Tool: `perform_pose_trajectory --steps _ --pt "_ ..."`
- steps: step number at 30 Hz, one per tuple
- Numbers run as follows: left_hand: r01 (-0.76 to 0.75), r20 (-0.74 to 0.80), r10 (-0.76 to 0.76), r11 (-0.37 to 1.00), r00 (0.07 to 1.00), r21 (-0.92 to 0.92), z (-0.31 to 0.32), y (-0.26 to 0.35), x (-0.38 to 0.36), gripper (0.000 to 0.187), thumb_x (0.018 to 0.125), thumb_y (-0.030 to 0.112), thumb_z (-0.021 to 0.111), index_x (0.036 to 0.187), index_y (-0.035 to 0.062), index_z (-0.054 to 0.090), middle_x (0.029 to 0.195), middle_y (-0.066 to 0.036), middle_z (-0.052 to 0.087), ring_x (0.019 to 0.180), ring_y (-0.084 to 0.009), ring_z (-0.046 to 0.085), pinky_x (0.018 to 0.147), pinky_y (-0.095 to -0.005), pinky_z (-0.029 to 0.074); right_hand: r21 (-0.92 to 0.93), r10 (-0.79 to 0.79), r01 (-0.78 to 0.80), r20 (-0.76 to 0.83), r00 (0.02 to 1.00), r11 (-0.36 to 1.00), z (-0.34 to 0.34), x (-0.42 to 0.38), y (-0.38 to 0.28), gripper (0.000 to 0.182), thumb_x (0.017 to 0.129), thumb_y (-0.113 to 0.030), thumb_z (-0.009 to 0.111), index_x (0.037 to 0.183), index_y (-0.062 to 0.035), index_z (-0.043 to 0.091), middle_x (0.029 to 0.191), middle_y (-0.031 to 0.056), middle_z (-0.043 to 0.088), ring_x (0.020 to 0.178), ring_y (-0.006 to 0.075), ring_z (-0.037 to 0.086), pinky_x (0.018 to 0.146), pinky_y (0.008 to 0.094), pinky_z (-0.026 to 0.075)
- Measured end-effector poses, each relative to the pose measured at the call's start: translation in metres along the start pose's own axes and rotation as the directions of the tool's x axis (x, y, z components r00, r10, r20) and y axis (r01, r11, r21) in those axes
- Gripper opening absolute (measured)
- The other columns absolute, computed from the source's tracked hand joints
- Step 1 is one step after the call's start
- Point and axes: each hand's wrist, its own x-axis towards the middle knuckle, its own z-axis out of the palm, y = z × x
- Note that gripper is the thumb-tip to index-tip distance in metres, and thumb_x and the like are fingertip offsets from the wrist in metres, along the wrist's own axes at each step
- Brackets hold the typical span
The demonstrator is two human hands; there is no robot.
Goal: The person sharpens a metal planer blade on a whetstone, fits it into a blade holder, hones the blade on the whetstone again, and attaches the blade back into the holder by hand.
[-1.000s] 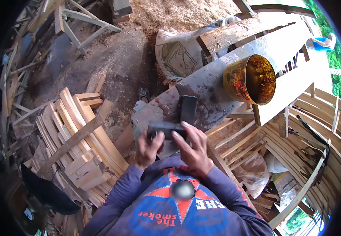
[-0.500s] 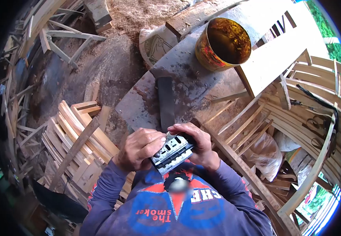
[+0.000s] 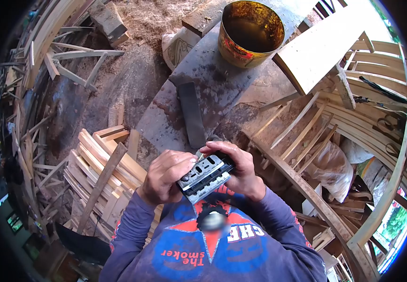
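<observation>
Close in front of my chest, a slotted metal block (image 3: 204, 175) is held between both hands, tilted, with silver plates, oblong holes and a black strip along its middle. My left hand (image 3: 166, 175) is closed on its left end, thumb and fingertips at the upper edge. Around the right end wraps my right hand (image 3: 241, 168), its fingers over the top edge next to a dark part of the block. Just beyond the hands, a long dark grey sharpening stone (image 3: 191, 115) lies on a wet, stained board (image 3: 158, 122).
Past the stone stands a cut-open yellow-brown bucket (image 3: 236, 55) with dark liquid inside. Stacked wood strips (image 3: 107, 162) lie at left. On the right are a wooden frame (image 3: 306, 192) and a plastic bag (image 3: 330, 171). Sawdust covers the floor (image 3: 151, 21).
The view has shifted, so the bench, stone and bucket sit higher in the picture. Both hands keep hold of the metal block, which has tilted slightly.
</observation>
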Motion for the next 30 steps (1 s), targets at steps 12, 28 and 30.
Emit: perform_pose_trajectory --steps 12,28,30 --pt "0.048 0.036 -0.047 0.999 0.998 -0.009 -0.005 -0.004 -0.003 0.044 0.082 0.003 0.068 0.126 0.0026 0.061 0.115 -0.021 0.072 0.098 -0.0392 0.073 0.081 -0.0461 0.056 -0.027 0.027 -0.027 -0.010 1.000 0.999 0.002 0.003 0.011 0.068 0.075 0.006 0.079 0.140 -0.0018 0.061 0.120 0.0138 0.075 0.108 0.0286 0.074 0.093 0.0372 0.058" --pt "-0.042 -0.034 0.045 0.994 0.998 0.096 -0.017 -0.007 0.012 0.037 0.085 0.007 0.078 0.120 0.0056 0.065 0.114 -0.019 0.072 0.088 -0.0322 0.073 0.074 -0.0424 0.058 -0.065 0.070 -0.070 0.005 0.998 0.995 0.004 0.024 0.011 0.069 0.074 0.002 0.083 0.139 -0.0022 0.062 0.119 0.0134 0.076 0.107 0.0278 0.075 0.091 0.0360 0.059" --pt "-0.047 -0.039 0.050 0.995 0.998 0.083 -0.017 -0.008 0.012 0.037 0.085 0.007 0.078 0.119 0.0062 0.065 0.113 -0.019 0.072 0.087 -0.0317 0.073 0.074 -0.0422 0.057 -0.064 0.060 -0.060 -0.004 0.998 0.996 0.004 0.025 0.011 0.070 0.074 0.001 0.084 0.140 -0.0024 0.062 0.119 0.0135 0.076 0.106 0.0278 0.075 0.091 0.0363 0.059"
